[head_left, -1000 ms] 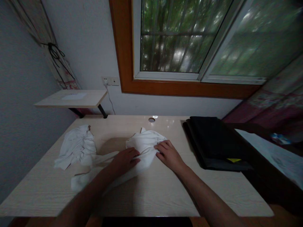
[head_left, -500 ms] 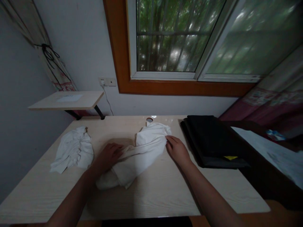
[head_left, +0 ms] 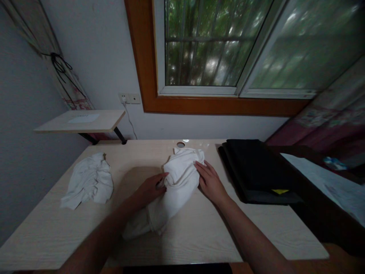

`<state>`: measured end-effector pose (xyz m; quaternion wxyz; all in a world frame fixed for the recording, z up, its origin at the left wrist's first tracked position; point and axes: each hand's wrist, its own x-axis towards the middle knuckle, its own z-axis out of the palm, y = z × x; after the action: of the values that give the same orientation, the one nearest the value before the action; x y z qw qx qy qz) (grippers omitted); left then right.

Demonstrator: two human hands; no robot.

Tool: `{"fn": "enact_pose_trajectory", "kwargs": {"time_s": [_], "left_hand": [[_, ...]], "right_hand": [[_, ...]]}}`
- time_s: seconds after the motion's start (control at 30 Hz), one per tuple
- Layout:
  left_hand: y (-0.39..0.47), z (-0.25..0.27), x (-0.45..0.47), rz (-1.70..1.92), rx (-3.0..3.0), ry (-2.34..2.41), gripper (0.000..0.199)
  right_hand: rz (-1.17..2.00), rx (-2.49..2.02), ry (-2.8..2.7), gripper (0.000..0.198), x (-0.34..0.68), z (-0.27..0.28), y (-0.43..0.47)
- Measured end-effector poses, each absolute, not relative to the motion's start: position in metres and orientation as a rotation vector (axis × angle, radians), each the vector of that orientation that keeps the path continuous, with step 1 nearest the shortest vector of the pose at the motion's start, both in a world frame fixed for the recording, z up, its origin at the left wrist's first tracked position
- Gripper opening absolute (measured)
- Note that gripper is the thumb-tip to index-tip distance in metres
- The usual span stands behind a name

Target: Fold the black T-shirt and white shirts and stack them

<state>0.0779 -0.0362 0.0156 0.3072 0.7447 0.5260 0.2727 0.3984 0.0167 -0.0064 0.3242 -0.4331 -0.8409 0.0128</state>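
A crumpled white cloth [head_left: 181, 190] lies slantwise on the desk in front of me, bunched in folds at its far end. My left hand [head_left: 152, 188] is closed on the cloth's left edge, thumb and fingers pinching a gathered fold. On the opposite side, my right hand [head_left: 210, 182] rests with its fingers stretched over the cloth's right edge. A shadow covers the near end of the fabric. Off to the left, a second white cloth [head_left: 90, 180] sits in a wrinkled heap, apart from both hands.
Folded black fabric [head_left: 253, 167] with a small yellow patch is stacked at the desk's right. A raised wooden shelf [head_left: 108, 118] stands at the back left. Near the desk's [head_left: 205, 236] back edge is a round cable hole [head_left: 180, 145]. Behind are a socket [head_left: 129, 98] and a window.
My left hand has moved right and pulled the cloth's loose left part inward, gathering it. My right hand has spread its fingers onto the cloth. The other cloth has stayed put.
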Motion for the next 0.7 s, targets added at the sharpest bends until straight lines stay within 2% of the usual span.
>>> {"fn": "enact_pose_trajectory", "kwargs": {"time_s": [0.2, 0.33, 0.47, 0.6, 0.7], "left_hand": [[-0.01, 0.017, 0.119, 0.972, 1.766, 1.313, 0.062], [-0.009, 0.013, 0.117, 1.081, 1.537, 1.178, 0.045], [-0.015, 0.014, 0.087, 0.985, 1.381, 1.151, 0.057], [-0.008, 0.016, 0.061, 0.914, 1.759, 1.336, 0.038], [0.0, 0.011, 0.058, 0.91, 2.19, 1.369, 0.045]], "right_hand": [[0.174, -0.853, -2.293, 0.045, 0.385, 0.014, 0.003], [0.309, -0.823, -2.401, 0.048, 0.378, 0.015, -0.001], [0.444, -0.835, -2.358, 0.024, 0.375, 0.011, 0.003], [0.673, -0.833, -2.313, 0.015, 0.374, 0.005, 0.01], [0.82, -0.801, -2.299, 0.011, 0.37, 0.005, 0.018]]}}
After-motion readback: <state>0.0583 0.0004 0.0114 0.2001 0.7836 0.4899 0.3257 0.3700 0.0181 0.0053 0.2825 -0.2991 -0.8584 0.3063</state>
